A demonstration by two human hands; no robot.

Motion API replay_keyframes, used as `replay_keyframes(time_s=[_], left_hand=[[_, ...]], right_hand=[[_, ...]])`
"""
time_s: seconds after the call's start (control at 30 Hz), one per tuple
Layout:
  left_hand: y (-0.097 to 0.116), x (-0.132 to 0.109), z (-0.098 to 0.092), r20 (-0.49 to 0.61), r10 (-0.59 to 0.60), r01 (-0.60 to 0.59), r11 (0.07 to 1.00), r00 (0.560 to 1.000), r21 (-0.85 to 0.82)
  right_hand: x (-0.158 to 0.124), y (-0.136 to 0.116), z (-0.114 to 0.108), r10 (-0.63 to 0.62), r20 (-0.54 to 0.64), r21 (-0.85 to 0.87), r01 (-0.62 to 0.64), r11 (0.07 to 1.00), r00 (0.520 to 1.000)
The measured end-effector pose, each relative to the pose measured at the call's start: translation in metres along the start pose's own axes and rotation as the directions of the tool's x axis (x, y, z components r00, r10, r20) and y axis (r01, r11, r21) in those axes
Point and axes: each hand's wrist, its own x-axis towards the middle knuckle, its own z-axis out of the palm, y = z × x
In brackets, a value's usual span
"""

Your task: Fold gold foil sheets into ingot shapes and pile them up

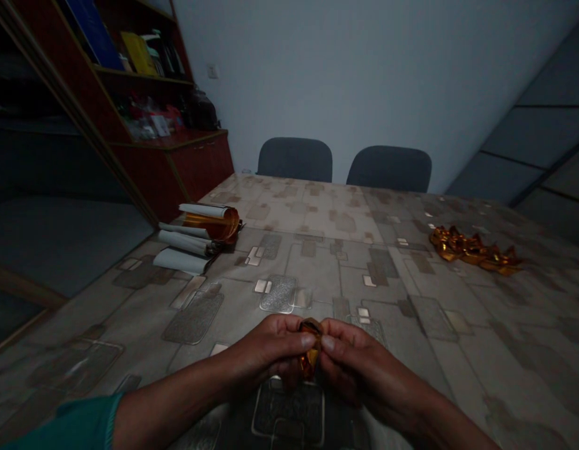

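Observation:
Between my two hands is a small piece of folded gold foil paper, held just above the near part of the table. My left hand pinches its left side, thumb on top. From the other side my right hand grips it with thumb and fingers. Part of the paper is hidden behind the fingers. At the right of the table lies a row of several folded gold foil pieces. Curled sheets of gold foil paper with pale backs lie in a stack at the left.
The table has a patterned cover. Two grey chairs stand at its far edge, before a pale wall. A reddish cabinet with loaded shelves rises at the back left.

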Motion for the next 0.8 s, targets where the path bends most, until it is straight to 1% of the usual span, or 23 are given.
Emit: replay_keyframes(time_s=[0.07,0.13,0.27,0.4,0.53,0.73,0.8], left_hand=[[0.0019,-0.0023,-0.0012,0.054,-0.016,0.019,0.998,0.998,-0.059],[0.0025,-0.0032,-0.002,0.066,-0.019,0.023,0.997,0.998,-0.07],[0.0007,-0.0018,-0.0011,0.015,-0.001,0.001,1.0,1.0,-0.013],[0.0006,-0.0004,0.0024,-0.002,0.007,-0.007,0.998,1.0,0.057],[0.0014,0.0005,0.0052,-0.044,0.023,-0.017,0.99,0.999,0.14],[0.0009,0.0012,0.0066,-0.055,0.054,-0.046,0.989,0.997,0.143],[0.0011,0.0012,0.0069,-0.049,0.048,-0.041,0.989,0.998,0.142]], right_hand=[[0.0002,-0.0013,-0.0009,0.019,-0.021,0.001,-0.019,1.0,1.0],[0.0005,-0.0012,-0.0009,0.024,-0.056,-0.006,-0.024,1.0,0.998],[0.0001,0.0008,0.0014,0.017,-0.05,-0.017,-0.018,1.0,0.999],[-0.0017,0.0012,0.0034,0.009,-0.026,-0.06,-0.011,0.998,1.0],[-0.0028,0.0011,0.0034,0.002,-0.012,-0.08,-0.003,0.997,1.0],[0.0,0.0055,0.0038,-0.034,-0.023,0.003,0.034,0.999,0.999],[0.0002,0.0069,0.0042,-0.024,-0.023,0.053,0.025,0.998,0.999]])
